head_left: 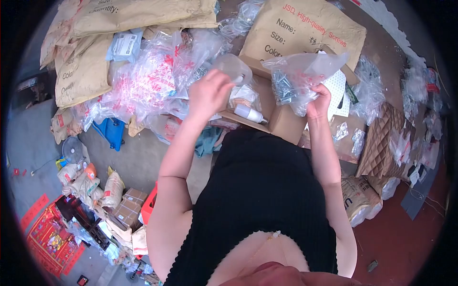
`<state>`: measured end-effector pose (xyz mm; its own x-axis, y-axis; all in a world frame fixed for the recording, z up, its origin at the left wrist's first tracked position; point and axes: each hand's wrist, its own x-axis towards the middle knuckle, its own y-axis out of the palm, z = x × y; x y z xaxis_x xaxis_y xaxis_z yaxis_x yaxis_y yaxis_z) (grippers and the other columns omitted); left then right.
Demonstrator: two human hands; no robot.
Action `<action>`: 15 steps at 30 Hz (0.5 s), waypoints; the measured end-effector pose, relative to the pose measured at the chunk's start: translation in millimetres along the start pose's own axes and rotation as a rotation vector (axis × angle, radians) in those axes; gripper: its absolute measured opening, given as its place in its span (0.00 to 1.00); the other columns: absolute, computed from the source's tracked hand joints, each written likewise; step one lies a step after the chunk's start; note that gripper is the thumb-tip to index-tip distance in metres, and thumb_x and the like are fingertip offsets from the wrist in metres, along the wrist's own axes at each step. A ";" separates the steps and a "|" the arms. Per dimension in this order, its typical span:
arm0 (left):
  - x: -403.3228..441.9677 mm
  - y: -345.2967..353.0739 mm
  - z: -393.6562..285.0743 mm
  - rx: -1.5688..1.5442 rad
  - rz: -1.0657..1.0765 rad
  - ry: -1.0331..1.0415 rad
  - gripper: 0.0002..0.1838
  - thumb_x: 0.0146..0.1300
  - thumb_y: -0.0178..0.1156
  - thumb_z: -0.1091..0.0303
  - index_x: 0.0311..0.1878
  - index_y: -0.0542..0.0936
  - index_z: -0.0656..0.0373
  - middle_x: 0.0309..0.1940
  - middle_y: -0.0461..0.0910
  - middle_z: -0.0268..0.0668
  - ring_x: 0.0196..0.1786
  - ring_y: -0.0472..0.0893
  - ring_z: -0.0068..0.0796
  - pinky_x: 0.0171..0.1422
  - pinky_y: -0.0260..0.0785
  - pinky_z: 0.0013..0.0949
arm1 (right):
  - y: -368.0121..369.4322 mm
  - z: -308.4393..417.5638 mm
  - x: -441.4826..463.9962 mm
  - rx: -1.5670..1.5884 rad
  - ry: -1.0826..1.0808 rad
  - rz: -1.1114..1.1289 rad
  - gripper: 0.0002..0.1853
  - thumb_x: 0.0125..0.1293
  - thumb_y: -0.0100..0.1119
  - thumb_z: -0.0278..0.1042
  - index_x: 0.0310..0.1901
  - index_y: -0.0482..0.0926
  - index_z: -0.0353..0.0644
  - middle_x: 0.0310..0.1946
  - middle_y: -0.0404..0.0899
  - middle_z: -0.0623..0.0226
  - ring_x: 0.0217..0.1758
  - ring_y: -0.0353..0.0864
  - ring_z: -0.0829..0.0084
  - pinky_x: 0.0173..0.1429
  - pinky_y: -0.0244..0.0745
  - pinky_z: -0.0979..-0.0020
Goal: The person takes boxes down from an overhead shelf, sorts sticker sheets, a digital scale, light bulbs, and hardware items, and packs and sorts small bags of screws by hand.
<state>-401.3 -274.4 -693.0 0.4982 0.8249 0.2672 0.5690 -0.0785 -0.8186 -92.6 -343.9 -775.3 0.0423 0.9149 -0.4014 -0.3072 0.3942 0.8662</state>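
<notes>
My right hand grips the edge of a clear plastic bag of screws, lifted above an open cardboard box. Silvery screws are bunched in the left part of that bag. My left hand is closed, its fingers curled beside another clear plastic bag; what the fingertips hold is hidden. A white light bulb lies on its side at the near-left edge of the box. Beyond it sits a small clear bag with pale contents.
Printed brown paper sacks and heaps of clear plastic bags surround the box. A white perforated sheet stands at its right. A blue plastic piece is at left, and a brown quilted item at right.
</notes>
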 end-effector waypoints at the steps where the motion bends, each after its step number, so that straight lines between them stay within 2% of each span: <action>1: 1.8 -12.3 1.0 -0.033 -0.077 -0.045 0.07 0.56 0.67 0.64 0.33 0.80 0.54 0.32 0.79 0.32 0.31 0.81 0.36 0.32 0.72 0.36 | 6.6 -2.5 -1.1 -0.024 -0.018 -0.028 0.31 0.45 0.52 0.23 0.57 0.69 0.29 0.52 0.76 0.46 0.55 0.76 0.49 0.64 0.71 0.53; 2: 1.8 -20.7 2.0 -0.065 -0.156 -0.089 0.08 0.55 0.70 0.63 0.33 0.81 0.54 0.31 0.80 0.31 0.30 0.81 0.36 0.31 0.71 0.36 | 12.1 -5.5 -2.2 -0.048 -0.036 -0.054 0.32 0.45 0.52 0.23 0.58 0.68 0.29 0.52 0.75 0.46 0.55 0.76 0.49 0.64 0.71 0.52; 6: -5.6 -34.4 6.9 -0.035 -0.165 -0.186 0.10 0.51 0.73 0.66 0.32 0.81 0.58 0.32 0.81 0.33 0.32 0.82 0.36 0.34 0.72 0.33 | 6.7 -17.0 0.6 -0.034 0.019 -0.015 0.32 0.45 0.52 0.23 0.58 0.69 0.29 0.51 0.76 0.46 0.54 0.76 0.48 0.65 0.70 0.51; 8: -11.3 -31.3 10.1 0.050 -0.150 -0.185 0.09 0.52 0.71 0.63 0.32 0.81 0.54 0.31 0.80 0.31 0.31 0.81 0.35 0.31 0.71 0.34 | -16.1 -19.8 7.8 0.131 0.220 0.216 0.31 0.45 0.52 0.22 0.57 0.69 0.29 0.50 0.76 0.47 0.54 0.77 0.49 0.64 0.71 0.53; 9: -13.3 -29.1 10.7 0.048 -0.153 -0.189 0.09 0.52 0.71 0.63 0.32 0.81 0.54 0.31 0.80 0.31 0.31 0.81 0.35 0.31 0.71 0.34 | -19.4 -21.2 8.8 0.127 0.223 0.215 0.31 0.45 0.52 0.22 0.57 0.69 0.29 0.50 0.76 0.47 0.54 0.77 0.49 0.64 0.71 0.53; 11: -18.1 -22.3 10.7 0.007 -0.130 -0.133 0.08 0.55 0.70 0.63 0.32 0.80 0.54 0.32 0.79 0.31 0.30 0.81 0.37 0.30 0.71 0.36 | -21.1 -28.0 7.5 -0.060 0.192 0.075 0.30 0.45 0.52 0.22 0.56 0.70 0.30 0.49 0.77 0.49 0.54 0.77 0.51 0.63 0.73 0.55; 12: -21.5 -17.4 10.2 0.006 -0.133 -0.141 0.08 0.55 0.70 0.63 0.32 0.80 0.54 0.32 0.79 0.31 0.30 0.81 0.37 0.30 0.71 0.36 | -9.0 -30.9 3.1 -0.066 0.200 0.074 0.30 0.45 0.52 0.22 0.56 0.70 0.30 0.49 0.77 0.49 0.54 0.77 0.51 0.63 0.73 0.55; 14: -28.3 -4.9 8.1 0.031 -0.016 -0.082 0.05 0.56 0.64 0.68 0.33 0.78 0.54 0.33 0.76 0.34 0.32 0.80 0.39 0.31 0.72 0.37 | 13.8 -33.1 -2.9 -0.181 0.107 -0.089 0.30 0.46 0.52 0.22 0.57 0.70 0.31 0.48 0.77 0.50 0.54 0.77 0.53 0.61 0.73 0.58; 15: -32.2 2.0 5.5 0.032 -0.022 -0.090 0.05 0.56 0.64 0.68 0.33 0.78 0.54 0.33 0.76 0.34 0.32 0.80 0.39 0.31 0.72 0.37 | 3.5 -31.6 -0.1 -0.187 0.115 -0.086 0.30 0.46 0.52 0.22 0.57 0.70 0.31 0.48 0.77 0.50 0.54 0.77 0.53 0.61 0.73 0.58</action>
<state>-419.8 -298.0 -706.0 0.4241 0.8735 0.2392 0.5574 -0.0436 -0.8291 -123.7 -345.4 -781.7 -0.0291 0.8588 -0.5115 -0.4785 0.4373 0.7615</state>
